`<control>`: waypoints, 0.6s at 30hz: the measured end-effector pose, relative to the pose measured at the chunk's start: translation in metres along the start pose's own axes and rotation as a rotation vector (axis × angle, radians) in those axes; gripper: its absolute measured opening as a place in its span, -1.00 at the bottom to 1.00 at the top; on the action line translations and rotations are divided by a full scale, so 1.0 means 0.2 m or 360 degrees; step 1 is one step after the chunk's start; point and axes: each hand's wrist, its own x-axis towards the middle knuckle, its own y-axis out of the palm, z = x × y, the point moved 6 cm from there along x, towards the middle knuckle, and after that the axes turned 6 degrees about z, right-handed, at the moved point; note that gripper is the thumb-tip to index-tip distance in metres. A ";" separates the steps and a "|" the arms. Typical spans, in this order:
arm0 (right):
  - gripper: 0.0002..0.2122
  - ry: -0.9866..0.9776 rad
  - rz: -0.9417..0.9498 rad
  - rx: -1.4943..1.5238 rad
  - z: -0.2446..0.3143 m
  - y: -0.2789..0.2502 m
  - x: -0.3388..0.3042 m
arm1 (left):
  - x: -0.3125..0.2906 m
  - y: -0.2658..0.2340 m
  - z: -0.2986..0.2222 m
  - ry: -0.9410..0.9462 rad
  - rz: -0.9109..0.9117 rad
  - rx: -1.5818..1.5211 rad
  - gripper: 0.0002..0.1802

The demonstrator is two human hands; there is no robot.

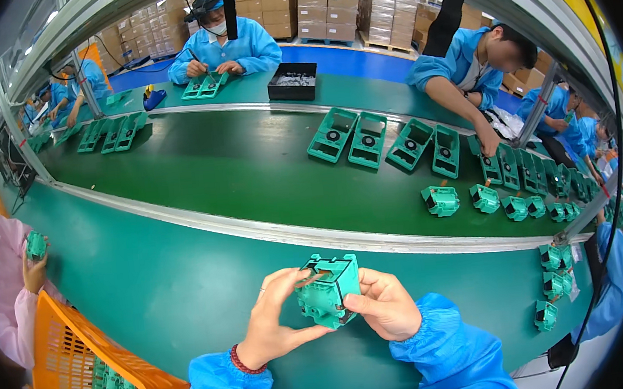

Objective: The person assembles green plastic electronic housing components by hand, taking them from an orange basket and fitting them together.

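Between my two hands, just above the green bench, is a boxy green plastic housing [322,299] with a black line along its upper edges. My left hand [269,318] grips it from the left, fingertips at the top edge and thumb underneath. On the right side my right hand [386,303] holds it too, with the thumb against the near side face and the fingers behind. A small brownish strip shows at the housing's top opening. Whatever lies inside the housing is mostly hidden.
A dark green conveyor [250,170] behind a metal rail carries long green casings [367,141] and smaller housings [441,201]. More housings [552,282] sit on my bench at right. An orange crate [67,364] of green parts stands lower left. Co-workers work around the line; a black tray [293,82] is opposite.
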 end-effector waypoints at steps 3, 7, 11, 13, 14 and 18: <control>-0.76 0.0039 -0.0020 -0.0046 -0.01 -0.01 0.00 | 0.01 0.03 -0.04 0.0153 0.0102 0.0266 -0.17; -0.78 -0.0172 -0.0197 -0.0478 0.04 0.00 -0.04 | -0.02 0.03 0.05 -0.0363 0.0104 -0.0638 -0.10; -0.81 -0.0575 -0.0196 -0.0846 0.16 0.06 -0.12 | -0.13 0.13 0.17 -0.0647 -0.0019 -0.2285 -0.07; -0.85 -0.0686 -0.0256 -0.0964 0.19 0.09 -0.13 | -0.12 0.15 0.14 -0.0569 -0.0022 -0.2415 -0.08; -0.85 -0.0696 -0.0245 -0.0951 0.19 0.08 -0.14 | -0.12 0.16 0.16 -0.0566 -0.0024 -0.2396 -0.08; -0.79 -0.0577 -0.0148 -0.0861 0.17 0.09 -0.16 | -0.22 0.15 0.23 -0.0556 -0.0134 -0.2433 -0.09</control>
